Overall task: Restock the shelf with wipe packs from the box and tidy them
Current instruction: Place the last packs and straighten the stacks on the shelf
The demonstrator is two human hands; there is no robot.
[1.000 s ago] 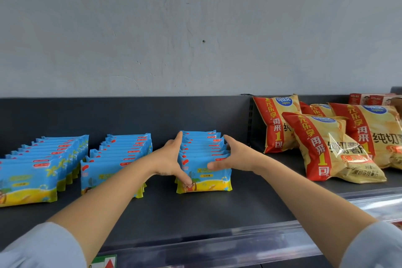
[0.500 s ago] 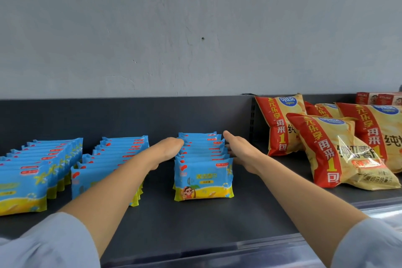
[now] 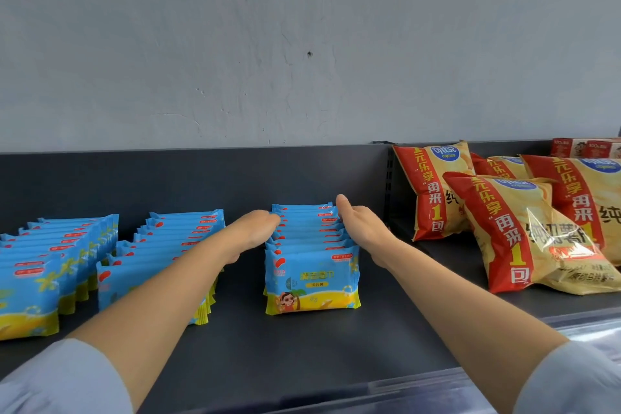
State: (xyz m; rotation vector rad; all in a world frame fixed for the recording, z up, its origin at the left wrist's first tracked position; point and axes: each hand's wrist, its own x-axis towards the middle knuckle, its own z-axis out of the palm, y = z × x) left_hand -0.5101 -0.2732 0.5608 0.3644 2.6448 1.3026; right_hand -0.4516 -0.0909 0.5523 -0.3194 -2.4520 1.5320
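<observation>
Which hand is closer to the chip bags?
Right. The right hand is between the wipe row and the chip bags; the left hand is on the row's other side.

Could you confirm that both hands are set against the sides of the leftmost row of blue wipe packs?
Not quite: the head view shows the left hand and right hand set against the sides of the rightmost row of blue-and-yellow plastic wipe packs, nearest the red-and-yellow snack bags.

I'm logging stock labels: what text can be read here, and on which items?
"10片装": front wipe pack.
"再来1包": front chip bag, red band.
"copico": leftmost chip bag, logo.
Its small red label and the far-right red cartons: too blurred to read.
</observation>
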